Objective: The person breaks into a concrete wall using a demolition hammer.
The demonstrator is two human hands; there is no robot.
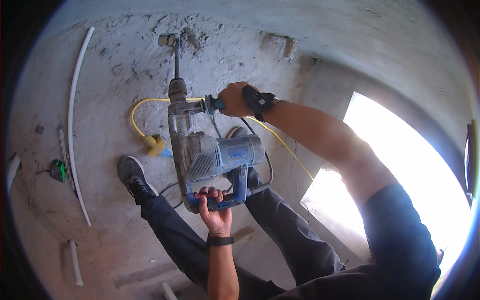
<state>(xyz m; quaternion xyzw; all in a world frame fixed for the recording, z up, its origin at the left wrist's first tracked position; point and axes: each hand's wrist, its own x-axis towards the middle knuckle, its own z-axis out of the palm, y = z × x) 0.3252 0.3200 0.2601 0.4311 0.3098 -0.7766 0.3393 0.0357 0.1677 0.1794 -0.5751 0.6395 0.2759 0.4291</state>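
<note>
A blue-grey rotary hammer (192, 145), coated in dust, spans the middle of the head view. My left hand (216, 212) is wrapped round its rear handle, thumb near the red trigger. My right hand (235, 100) grips the side handle, fingers closed; a black device is strapped on that wrist. From the chuck a long steel bit (177, 60) points away from me. Its tip reaches broken concrete beside a small boxy fitting (167, 40); whether it touches cannot be made out. A chipped hole (190, 39) lies just right of the tip.
A yellow cable (142, 107) runs behind the tool, with a yellow connector (156, 145) left of it. Further left are a long white pipe (72, 110), a spiral drill bit (63, 145) and a green-and-black object (58, 170). My shoe (134, 177) is near the connector. Bright light fills an opening (380, 150) at right.
</note>
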